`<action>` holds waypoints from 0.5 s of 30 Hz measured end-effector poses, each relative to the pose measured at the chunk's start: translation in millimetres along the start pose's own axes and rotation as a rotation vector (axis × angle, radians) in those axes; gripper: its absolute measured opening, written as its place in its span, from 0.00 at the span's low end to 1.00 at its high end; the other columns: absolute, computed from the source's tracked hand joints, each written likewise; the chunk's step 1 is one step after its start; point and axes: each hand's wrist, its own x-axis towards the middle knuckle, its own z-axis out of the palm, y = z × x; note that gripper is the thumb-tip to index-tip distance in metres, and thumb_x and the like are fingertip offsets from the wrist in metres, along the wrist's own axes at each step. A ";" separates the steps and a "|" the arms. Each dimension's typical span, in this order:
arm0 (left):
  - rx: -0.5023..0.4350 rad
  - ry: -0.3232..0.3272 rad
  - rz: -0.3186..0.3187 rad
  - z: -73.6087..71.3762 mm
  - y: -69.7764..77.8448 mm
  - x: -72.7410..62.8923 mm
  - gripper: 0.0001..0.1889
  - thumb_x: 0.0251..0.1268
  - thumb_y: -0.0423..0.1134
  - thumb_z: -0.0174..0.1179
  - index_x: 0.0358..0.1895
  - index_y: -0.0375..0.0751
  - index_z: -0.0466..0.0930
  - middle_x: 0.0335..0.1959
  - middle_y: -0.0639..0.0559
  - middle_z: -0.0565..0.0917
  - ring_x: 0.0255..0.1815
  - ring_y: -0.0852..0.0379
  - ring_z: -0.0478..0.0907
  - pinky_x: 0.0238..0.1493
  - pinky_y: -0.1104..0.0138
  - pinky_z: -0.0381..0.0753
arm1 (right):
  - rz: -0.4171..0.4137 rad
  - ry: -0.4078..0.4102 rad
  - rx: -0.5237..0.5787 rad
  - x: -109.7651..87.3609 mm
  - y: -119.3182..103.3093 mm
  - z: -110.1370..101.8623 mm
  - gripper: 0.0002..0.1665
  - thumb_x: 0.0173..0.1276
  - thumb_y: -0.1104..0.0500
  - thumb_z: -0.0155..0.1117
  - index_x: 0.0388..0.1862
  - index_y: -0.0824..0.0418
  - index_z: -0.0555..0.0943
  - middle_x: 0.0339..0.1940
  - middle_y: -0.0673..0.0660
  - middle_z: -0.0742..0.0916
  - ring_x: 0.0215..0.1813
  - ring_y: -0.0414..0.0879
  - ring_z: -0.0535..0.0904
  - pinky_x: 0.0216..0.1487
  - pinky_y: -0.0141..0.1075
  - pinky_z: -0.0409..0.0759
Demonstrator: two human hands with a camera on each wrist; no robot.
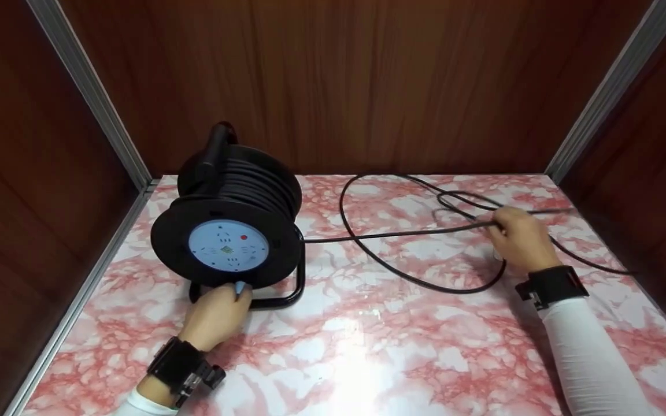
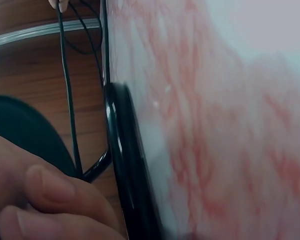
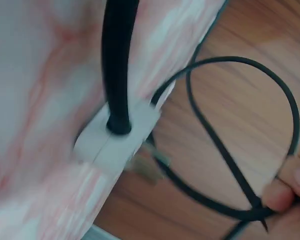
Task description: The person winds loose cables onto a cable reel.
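Observation:
A black cable reel (image 1: 226, 190) stands at the left of the table, its drum wound with black cable. Its front disc has a light blue socket panel (image 1: 229, 245) with a red button. At the disc's lower rim my left hand (image 1: 217, 315) grips a small blue knob (image 1: 240, 286). From the reel a black cable (image 1: 402, 234) runs right to my right hand (image 1: 521, 237), which holds it above the table with curled fingers. In the right wrist view a white plug (image 3: 117, 137) with metal prongs hangs on the cable's end, near the table edge.
Loose cable loops (image 1: 420, 283) spread over the right half of the red-and-white marbled table (image 1: 367, 329). Brown wood-look panels (image 1: 333, 86) with grey metal corner strips rise at the back and both sides. The reel's black tube stand (image 1: 287, 300) rests on the table.

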 end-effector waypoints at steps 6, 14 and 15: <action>0.013 0.016 -0.003 -8.7 -9.1 -2.5 0.27 0.85 0.50 0.45 0.20 0.47 0.75 0.21 0.48 0.78 0.26 0.50 0.79 0.32 0.47 0.80 | 0.016 -0.169 0.023 -5.0 2.0 2.9 0.15 0.72 0.63 0.68 0.27 0.54 0.74 0.26 0.53 0.77 0.29 0.50 0.74 0.31 0.44 0.70; 0.039 -0.001 -0.041 -15.3 -14.8 -3.8 0.26 0.84 0.53 0.44 0.22 0.47 0.74 0.20 0.49 0.74 0.26 0.49 0.78 0.29 0.51 0.76 | -0.025 0.048 0.000 0.8 2.0 -3.3 0.15 0.66 0.66 0.72 0.26 0.57 0.74 0.28 0.55 0.78 0.32 0.53 0.74 0.33 0.48 0.69; 0.042 -0.003 -0.041 -15.9 -15.2 -3.7 0.26 0.84 0.53 0.44 0.22 0.47 0.74 0.20 0.50 0.74 0.26 0.49 0.77 0.29 0.51 0.76 | -0.031 0.065 -0.010 1.2 2.3 -3.2 0.15 0.66 0.65 0.72 0.25 0.57 0.74 0.27 0.55 0.77 0.32 0.53 0.73 0.33 0.48 0.69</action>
